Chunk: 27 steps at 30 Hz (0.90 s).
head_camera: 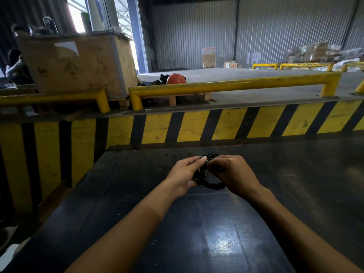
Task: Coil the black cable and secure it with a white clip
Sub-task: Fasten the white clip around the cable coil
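Note:
The black cable (213,185) is wound into a small coil held between both hands just above the dark table (197,223). My left hand (185,172) grips the coil's left side, thumb stretched over its top. My right hand (234,174) closes on the right side, fingers curled over the loops. The lower arc of the coil shows below the hands; the rest is hidden by fingers. A thin pale streak shows on the left loops; I cannot tell if it is the white clip.
A yellow-and-black striped barrier (197,127) runs behind the table's far edge. Yellow guard rails (232,85) stand above it. A large cardboard box (74,64) sits at the left, with a person (15,66) beside it. An orange helmet (175,78) lies beyond the rail.

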Motion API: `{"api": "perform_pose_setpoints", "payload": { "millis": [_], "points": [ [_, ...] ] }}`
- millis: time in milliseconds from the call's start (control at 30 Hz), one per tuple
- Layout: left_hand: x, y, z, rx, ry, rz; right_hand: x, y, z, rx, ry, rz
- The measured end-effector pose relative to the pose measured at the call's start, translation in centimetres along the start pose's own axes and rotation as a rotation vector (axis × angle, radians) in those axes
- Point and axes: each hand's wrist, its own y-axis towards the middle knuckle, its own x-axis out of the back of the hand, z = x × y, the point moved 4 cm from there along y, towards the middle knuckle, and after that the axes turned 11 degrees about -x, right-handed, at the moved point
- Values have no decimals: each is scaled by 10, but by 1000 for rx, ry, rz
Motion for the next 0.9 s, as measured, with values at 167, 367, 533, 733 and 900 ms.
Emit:
{"api": "perform_pose_setpoints", "payload": {
  "millis": [167,367,533,733,900],
  "points": [
    [4,1,0,-93,136,8,-2,-3,-2,-8,8,-12],
    [5,-4,-3,-368,532,120,2,-6,-8,-78,69,22],
    [3,-10,5,-408,619,219,-2,-10,-17,-205,217,157],
    [3,-17,4,-430,884,463,-10,-13,-30,-283,324,216],
    [4,-16,5,-366,1025,638,-25,-22,-33,-360,545,302]
  ]
}}
